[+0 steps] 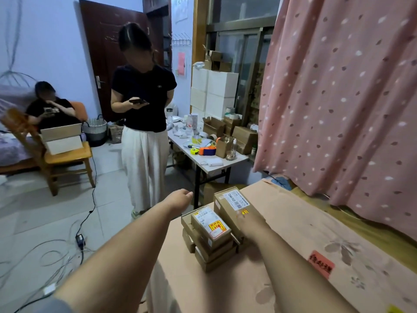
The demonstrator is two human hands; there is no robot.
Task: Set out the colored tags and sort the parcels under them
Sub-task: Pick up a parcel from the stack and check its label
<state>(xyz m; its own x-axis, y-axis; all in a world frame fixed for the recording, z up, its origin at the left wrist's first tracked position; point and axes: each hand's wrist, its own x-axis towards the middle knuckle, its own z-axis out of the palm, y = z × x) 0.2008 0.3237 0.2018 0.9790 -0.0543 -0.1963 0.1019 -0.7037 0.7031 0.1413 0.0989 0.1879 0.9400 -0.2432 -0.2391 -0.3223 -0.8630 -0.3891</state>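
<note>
A stack of several small brown parcels (209,240) stands near the left edge of the cardboard-covered surface (293,213). The top parcel (211,222) carries a white label and a yellow-and-red sticker. Behind it lies a longer parcel (230,199) with a white label. My right hand (247,221), blurred, rests against that parcel's near end; I cannot make out a grip. My left hand (180,197) hovers left of the pile, past the surface edge, fingers loosely curled and holding nothing. A red tag (320,264) lies to the right. A yellow tag (395,309) peeks in at the bottom right corner.
A person (144,98) stands close ahead on the left, looking at a phone. Behind is a white folding table (209,164) with tape and boxes. A pink curtain (338,109) hangs on the right. Cables (79,240) lie across the floor near a wooden chair (65,159).
</note>
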